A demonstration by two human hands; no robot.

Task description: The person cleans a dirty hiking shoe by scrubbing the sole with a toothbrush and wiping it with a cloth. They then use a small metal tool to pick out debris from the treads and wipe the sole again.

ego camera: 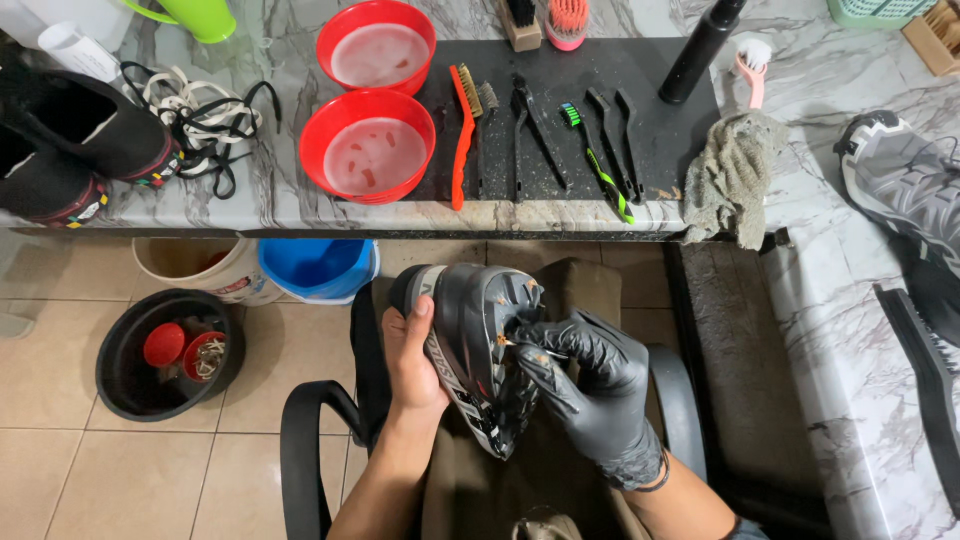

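My bare left hand (412, 362) grips a grey and black sports shoe (470, 335) by its side, sole turned up, over my lap. My right hand (590, 385), in a black glove, pinches a small thin tool against the muddy sole near its middle. On the marble counter above lie two red bowls of cloudy water (368, 146), an orange brush (462, 130), a green-and-black toothbrush (598, 165) and several black picks on a dark mat (560, 90).
A grey rag (733, 175) hangs over the counter edge. Black shoes (75, 140) and loose laces (205, 125) sit left; a grey shoe (905, 185) and a long black brush (925, 350) right. On the floor stand a black bucket (165, 350), a blue tub (318, 268) and a white pail.
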